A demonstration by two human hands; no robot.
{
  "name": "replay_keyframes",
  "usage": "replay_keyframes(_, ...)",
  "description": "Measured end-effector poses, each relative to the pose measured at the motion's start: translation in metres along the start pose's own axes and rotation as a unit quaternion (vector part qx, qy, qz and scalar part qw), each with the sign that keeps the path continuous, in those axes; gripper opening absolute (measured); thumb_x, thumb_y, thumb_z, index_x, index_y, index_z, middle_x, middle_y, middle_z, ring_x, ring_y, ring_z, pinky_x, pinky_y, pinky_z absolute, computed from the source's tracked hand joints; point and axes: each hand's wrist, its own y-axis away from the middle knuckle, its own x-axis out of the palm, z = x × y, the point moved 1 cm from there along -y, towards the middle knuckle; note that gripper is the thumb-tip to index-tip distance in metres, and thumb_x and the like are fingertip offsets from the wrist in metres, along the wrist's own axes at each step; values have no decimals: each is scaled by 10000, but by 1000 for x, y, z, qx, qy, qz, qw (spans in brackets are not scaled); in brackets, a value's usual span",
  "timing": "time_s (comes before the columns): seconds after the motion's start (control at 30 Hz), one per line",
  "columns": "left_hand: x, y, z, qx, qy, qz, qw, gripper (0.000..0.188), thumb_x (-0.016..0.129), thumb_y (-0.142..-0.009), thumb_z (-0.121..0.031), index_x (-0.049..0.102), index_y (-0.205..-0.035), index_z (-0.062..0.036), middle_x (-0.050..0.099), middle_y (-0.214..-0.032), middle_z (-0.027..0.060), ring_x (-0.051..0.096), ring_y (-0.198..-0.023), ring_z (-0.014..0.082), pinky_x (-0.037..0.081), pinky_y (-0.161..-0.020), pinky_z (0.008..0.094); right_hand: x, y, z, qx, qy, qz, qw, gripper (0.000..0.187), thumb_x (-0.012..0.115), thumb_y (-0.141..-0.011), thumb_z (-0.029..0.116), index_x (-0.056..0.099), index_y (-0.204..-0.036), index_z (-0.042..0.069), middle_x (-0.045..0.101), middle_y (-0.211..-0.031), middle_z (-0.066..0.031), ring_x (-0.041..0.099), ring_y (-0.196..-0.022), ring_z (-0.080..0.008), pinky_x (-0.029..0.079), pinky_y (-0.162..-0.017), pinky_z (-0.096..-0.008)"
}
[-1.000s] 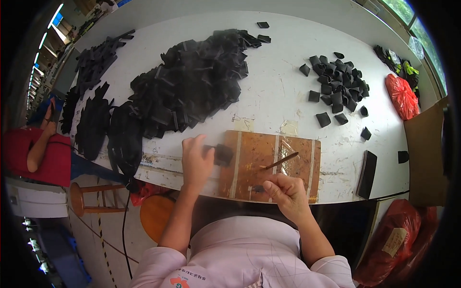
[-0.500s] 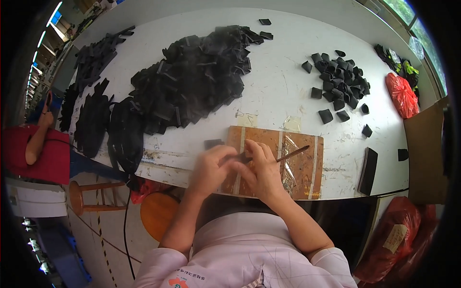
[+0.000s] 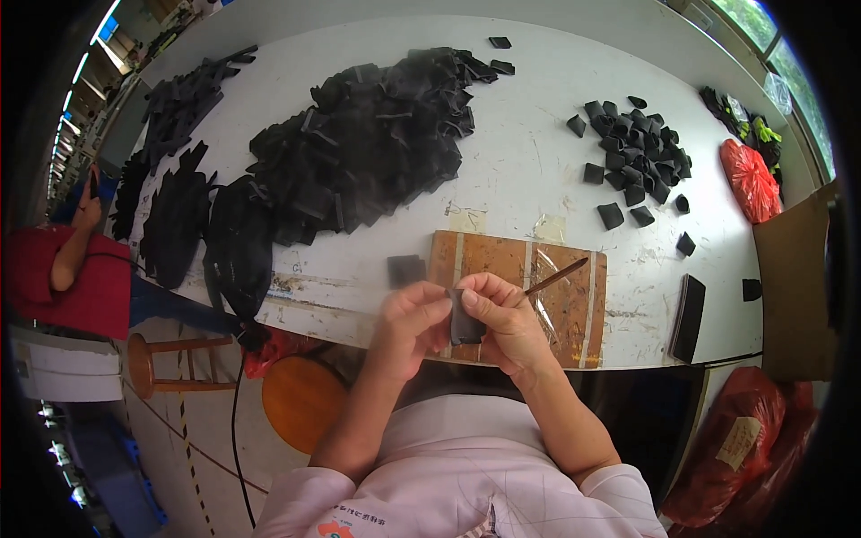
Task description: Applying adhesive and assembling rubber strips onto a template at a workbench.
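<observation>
Over the near edge of a brown board [image 3: 491,254], both hands grip a small black fabric piece [image 3: 465,326], held upright between them. My left hand [image 3: 405,328] pinches its left side with thumb and fingers. On the other side, my right hand [image 3: 511,325] closes on it with the thumb over its upper part. A thin dark brown stick [image 3: 558,275] slants up and out past my right hand; its lower end is hidden behind the fingers. Another flat black fabric piece [image 3: 406,271] lies on the table just beyond my left hand, against the board's left edge.
A large heap of black fabric pieces [image 3: 359,148] covers the table's far left. Several folded black pieces [image 3: 639,152] are piled at far right, near a red plastic bag [image 3: 750,182]. A dark flat slab [image 3: 688,318] lies right. A stool [image 3: 305,403] stands left; a person [image 3: 67,278] is beyond.
The black fabric piece between my hands has turned upright and shows more clearly. My left hand has shifted slightly right and stopped blurring. The stick has tilted up, and the loose piece is more exposed.
</observation>
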Motion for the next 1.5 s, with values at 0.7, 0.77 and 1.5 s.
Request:
replay_keyframes(0.7,15,2,22,237,-208,-169,934,122,566,-745,39,545,-853,-13,577,-670,37,460,-459,43,345,-406,178,2,16,-9,-403,649,-145,629,48,605,-687,10,572,-721,20,499,-654,-130,524,-584,-302,442,-513,-373)
replay_keyframes(0.77,12,3,15,46,56,-39,997,200,574,-725,12,535,-916,-28,559,-736,31,360,-415,32,254,-365,178,2,21,-3,-388,604,-161,677,64,584,-713,-45,584,-764,-6,531,-663,-70,536,-566,-153,431,-506,-262)
replay_keyframes(1.5,97,-2,-49,-74,322,374,867,249,434,-829,42,398,-1076,43,552,-820,167,322,-319,12,231,-295,168,39,58,113,-318,334,52,886,233,532,-875,245,525,-726,66,439,-624,56,335,-535,-24,283,-472,-182)
